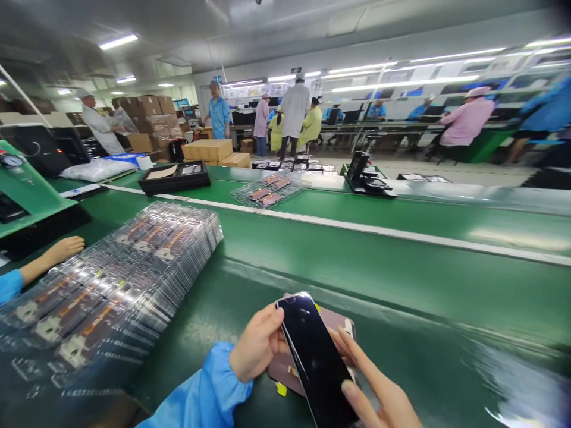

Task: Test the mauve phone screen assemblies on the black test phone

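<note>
A black smartphone (314, 356), glossy side up, is tilted between my two hands. My left hand (259, 342) is closed on its upper left edge, thumb on the corner. Along the right edge lies my right hand (370, 380), its thumb and fingers closed on the side of the phone. Beneath the phone are brownish flat phone parts (285, 370) with yellow tabs, partly hidden by the phone and my fingers. To the left rises a tall stack of clear plastic trays (173, 261), whose top tray holds several similar brownish parts with orange strips.
Across the green bench (401, 285) runs a white strip (357, 226). Beyond it are a black tray (176, 178), a clear tray of parts (267, 191) and a black fixture (366, 175). Another person's hand (66, 248) rests behind the tray stack. Several people work in the background.
</note>
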{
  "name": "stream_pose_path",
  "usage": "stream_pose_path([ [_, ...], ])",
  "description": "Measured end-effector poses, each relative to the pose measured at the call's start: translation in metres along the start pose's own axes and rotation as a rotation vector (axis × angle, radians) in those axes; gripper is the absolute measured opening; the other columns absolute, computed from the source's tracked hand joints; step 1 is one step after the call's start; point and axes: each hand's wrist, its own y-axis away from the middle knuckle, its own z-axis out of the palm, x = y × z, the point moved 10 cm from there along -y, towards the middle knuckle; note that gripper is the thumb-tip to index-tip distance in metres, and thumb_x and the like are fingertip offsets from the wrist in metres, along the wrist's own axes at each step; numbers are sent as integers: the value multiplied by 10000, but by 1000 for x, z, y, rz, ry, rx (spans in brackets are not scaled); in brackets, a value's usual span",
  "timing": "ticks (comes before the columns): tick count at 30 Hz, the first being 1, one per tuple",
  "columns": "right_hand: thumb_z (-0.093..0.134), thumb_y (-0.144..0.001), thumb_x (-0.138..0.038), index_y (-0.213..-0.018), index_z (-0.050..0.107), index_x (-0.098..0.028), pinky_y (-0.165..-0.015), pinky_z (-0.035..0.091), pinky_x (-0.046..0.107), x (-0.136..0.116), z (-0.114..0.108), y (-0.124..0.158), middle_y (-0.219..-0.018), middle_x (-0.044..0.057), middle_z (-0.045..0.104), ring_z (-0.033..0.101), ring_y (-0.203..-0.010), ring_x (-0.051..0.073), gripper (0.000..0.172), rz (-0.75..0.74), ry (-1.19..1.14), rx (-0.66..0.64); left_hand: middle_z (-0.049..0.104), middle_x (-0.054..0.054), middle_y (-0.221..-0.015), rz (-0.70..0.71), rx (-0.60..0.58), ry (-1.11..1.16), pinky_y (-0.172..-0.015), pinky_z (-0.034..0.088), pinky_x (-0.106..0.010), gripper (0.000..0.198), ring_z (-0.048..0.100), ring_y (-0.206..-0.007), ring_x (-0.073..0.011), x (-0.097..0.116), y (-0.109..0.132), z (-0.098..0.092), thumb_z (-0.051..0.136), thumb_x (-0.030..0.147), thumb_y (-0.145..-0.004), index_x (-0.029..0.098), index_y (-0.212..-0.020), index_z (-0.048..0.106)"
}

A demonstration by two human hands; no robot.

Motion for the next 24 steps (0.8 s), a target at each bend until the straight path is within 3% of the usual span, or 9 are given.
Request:
stream_pose_path([
  [3, 488, -990, -544, -1223, 687, -227, -915, 557, 388, 22, 13, 2, -1193, 87, 670, 633, -1104, 296, 442, 313, -362, -113, 731, -60, -810, 13, 68, -18, -562, 595, -230, 255, 691, -670, -151, 17, -3, -13, 656, 344, -888, 131, -1021, 697],
  [5, 521, -970, -562, -1169, 712, -181, -797, 588, 362, 23, 29, 6, -1014, 111, 729, 700, -931, 277, 470, 447, -620, -226, 723, -45, -793, 27, 117, -39, -555, 594, -230, 240, 676, -651, -144, 25, -4, -22, 679, 338, -870, 129, -988, 690],
  [8, 573, -954, -546, -1209, 667, -127, -684, 563, 300, 16, 45, 8, -820, 109, 739, 714, -741, 222, 499, 519, -856, -317, 725, -49, -837, 38, 131, -93, -598, 589, -232, 240, 672, -697, -144, 32, -5, -25, 643, 335, -899, 130, -1019, 681],
  [13, 640, -918, -558, -1140, 675, -123, -706, 550, 299, 26, 44, 6, -833, 110, 739, 715, -755, 217, 490, 553, -886, -168, 673, -147, -1203, 1, -27, -140, -811, 578, -358, 551, 645, -1055, -269, 25, -7, 2, 465, 577, -935, 148, -1249, 611],
  [15, 672, -897, -558, -1107, 686, -141, -709, 552, 289, 33, 38, 4, -854, 100, 738, 715, -763, 214, 466, 539, -883, -71, 653, -151, -1238, -34, -126, -240, -835, 557, -374, 594, 635, -1073, -291, 15, -5, 15, 496, 608, -905, 165, -1289, 591],
  [17, 691, -886, -554, -1082, 694, -163, -702, 551, 272, 38, 29, 3, -857, 82, 736, 711, -753, 203, 437, 512, -869, 24, 710, -113, -1038, -65, -189, -424, -749, 545, -317, 507, 678, -851, -224, 2, -3, 20, 612, 536, -869, 157, -1205, 645],
  [20, 707, -878, -544, -1039, 705, -186, -685, 547, 253, 43, 21, 1, -874, 61, 731, 703, -725, 187, 392, 499, -879, 125, 637, -16, -717, -82, -192, -646, -577, 476, -241, 358, 573, -534, -107, -12, -2, 16, 703, 477, -807, 125, -872, 689],
  [24, 701, -885, -538, -1063, 706, -197, -671, 546, 250, 46, 19, 2, -868, 53, 726, 699, -717, 188, 385, 495, -884, 180, 526, 24, -595, -52, -129, -742, -522, 433, -231, 420, 522, -482, -100, -15, -1, 13, 661, 513, -803, 154, -624, 536],
])
